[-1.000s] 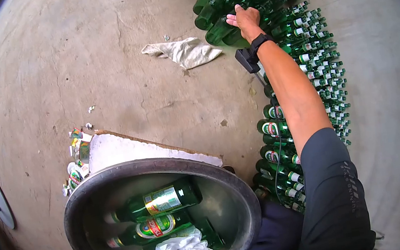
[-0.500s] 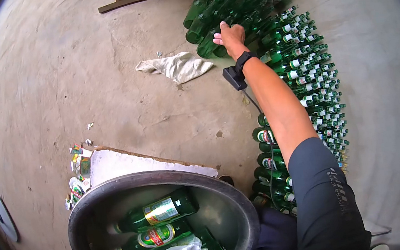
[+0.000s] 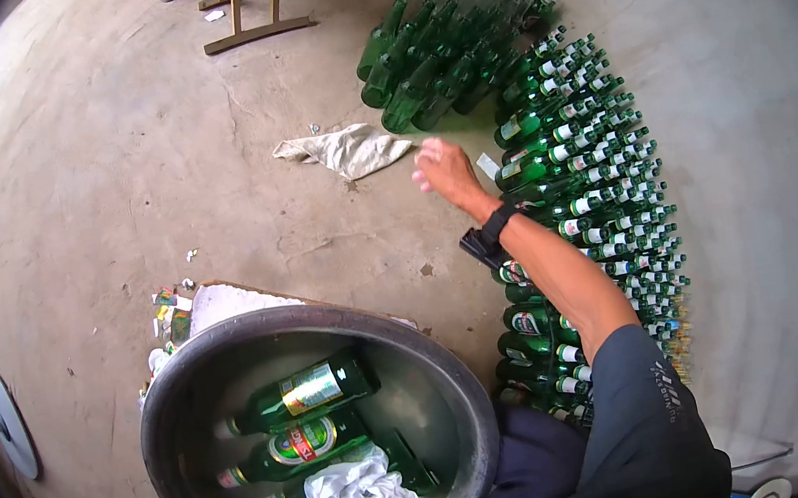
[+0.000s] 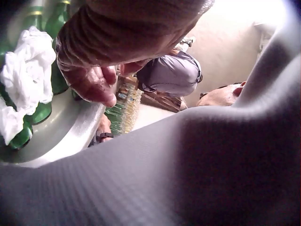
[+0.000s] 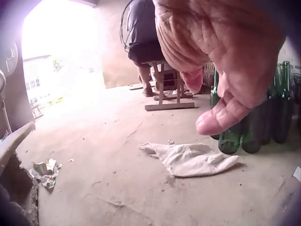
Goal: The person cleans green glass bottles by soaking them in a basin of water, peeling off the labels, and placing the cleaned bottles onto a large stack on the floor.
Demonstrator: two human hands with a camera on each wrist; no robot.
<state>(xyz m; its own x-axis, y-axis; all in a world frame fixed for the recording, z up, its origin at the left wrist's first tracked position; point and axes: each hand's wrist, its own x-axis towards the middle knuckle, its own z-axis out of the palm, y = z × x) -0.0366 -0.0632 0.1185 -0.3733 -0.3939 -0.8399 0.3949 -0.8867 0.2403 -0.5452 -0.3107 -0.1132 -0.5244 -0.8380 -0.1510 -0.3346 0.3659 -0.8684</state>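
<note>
My right hand [image 3: 450, 177] is in the air over the floor, fingers loosely bent and nothing in them. Beyond it stand green bottles without labels [image 3: 409, 96]; rows of labelled green bottles [image 3: 592, 183] curve along the right. A beige cloth [image 3: 351, 151] lies on the floor just left of the hand. In front of me is a metal basin [image 3: 485, 439] holding several green beer bottles [image 3: 304, 443] on their sides in water, with a crumpled white cloth [image 3: 360, 486] over the nearer ones. By the basin's near rim, my left hand [image 4: 99, 56] hangs with relaxed fingers, holding nothing visible.
Peeled label scraps [image 3: 171, 314] lie beside a white-topped slab [image 3: 225, 302] behind the basin. At the far end stands a wooden stool [image 3: 255, 36], with a seated person [image 5: 141, 28] on it. A round disc [image 3: 8, 421] is at far left.
My right hand has drawn back from the unlabelled bottles toward me, with nothing in it. The head view has shifted, showing more of the stool. The bottles in the basin lie as before.
</note>
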